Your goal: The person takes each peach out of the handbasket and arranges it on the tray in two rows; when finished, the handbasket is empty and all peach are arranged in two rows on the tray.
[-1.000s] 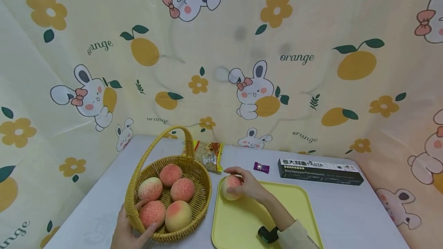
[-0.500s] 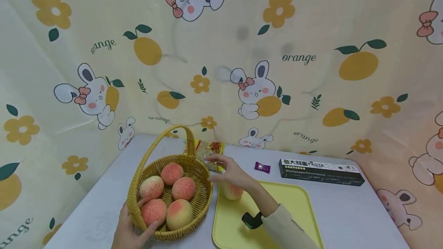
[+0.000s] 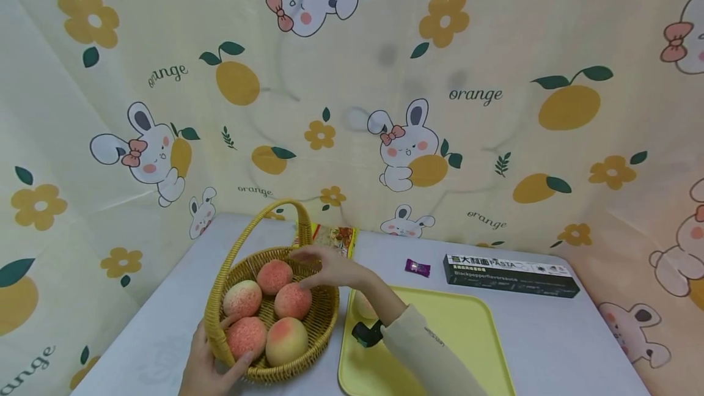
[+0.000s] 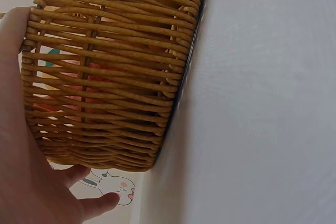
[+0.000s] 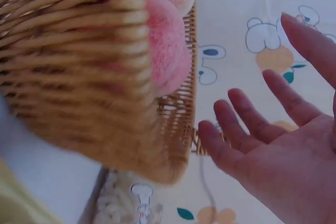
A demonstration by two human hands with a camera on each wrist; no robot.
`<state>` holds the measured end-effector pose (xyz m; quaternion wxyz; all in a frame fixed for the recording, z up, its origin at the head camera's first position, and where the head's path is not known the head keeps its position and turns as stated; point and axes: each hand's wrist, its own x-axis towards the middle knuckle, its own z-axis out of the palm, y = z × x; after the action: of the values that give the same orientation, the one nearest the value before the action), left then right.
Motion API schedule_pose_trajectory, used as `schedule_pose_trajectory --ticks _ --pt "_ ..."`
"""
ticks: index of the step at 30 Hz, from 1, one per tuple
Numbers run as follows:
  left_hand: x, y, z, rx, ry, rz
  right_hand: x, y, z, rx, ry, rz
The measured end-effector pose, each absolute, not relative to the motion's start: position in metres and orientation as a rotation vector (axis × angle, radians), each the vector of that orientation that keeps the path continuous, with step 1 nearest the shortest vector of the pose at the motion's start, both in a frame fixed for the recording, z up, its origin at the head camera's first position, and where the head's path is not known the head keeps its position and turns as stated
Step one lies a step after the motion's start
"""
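Observation:
A woven wicker basket [image 3: 332, 316] with a tall arched handle holds several pink and cream peaches [image 3: 287, 341]. At its near left side, my left hand [image 3: 211, 362] grips the rim by the handle's foot, its thumb and fingers reaching over beside the nearest peach. The basket wall [image 4: 105, 77] fills much of the left wrist view. My right hand [image 3: 332, 267] hovers over the basket's right side, thumb close to a pink peach [image 3: 293, 302]. In the right wrist view that hand [image 5: 283, 150] is spread, with nothing in its fingers. Another peach [image 3: 363, 305] on the yellow tray [image 3: 462, 329] is partly hidden by my right forearm.
Behind the basket lies a clear food packet [image 3: 343, 238] with red and yellow printing. A small purple wrapped candy [image 3: 418, 267] and a long black pasta box [image 3: 511, 275] lie behind the tray on the white table [image 3: 566, 347]. A patterned cloth [image 3: 330, 78] hangs around the back.
My right hand has let go of the peach at the tray's back left corner and moved left over the basket, fingers spread. The left hand still grips the basket rim.

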<state>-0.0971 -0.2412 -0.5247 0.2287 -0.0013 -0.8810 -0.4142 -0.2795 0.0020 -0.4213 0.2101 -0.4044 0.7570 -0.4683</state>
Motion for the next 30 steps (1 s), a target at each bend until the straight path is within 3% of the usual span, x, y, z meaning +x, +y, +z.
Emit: schedule_pose_trajectory --ticks 12,30 --pt "-0.097 -0.243 -0.526 0.009 -2.448 -1.152 -0.286 -0.029 -0.42 -0.991 2.157 -1.243" --pt "-0.096 -0.245 -0.53 0.014 -2.46 -1.088 -0.3 -0.03 -0.427 -1.082 1.913 -1.003"
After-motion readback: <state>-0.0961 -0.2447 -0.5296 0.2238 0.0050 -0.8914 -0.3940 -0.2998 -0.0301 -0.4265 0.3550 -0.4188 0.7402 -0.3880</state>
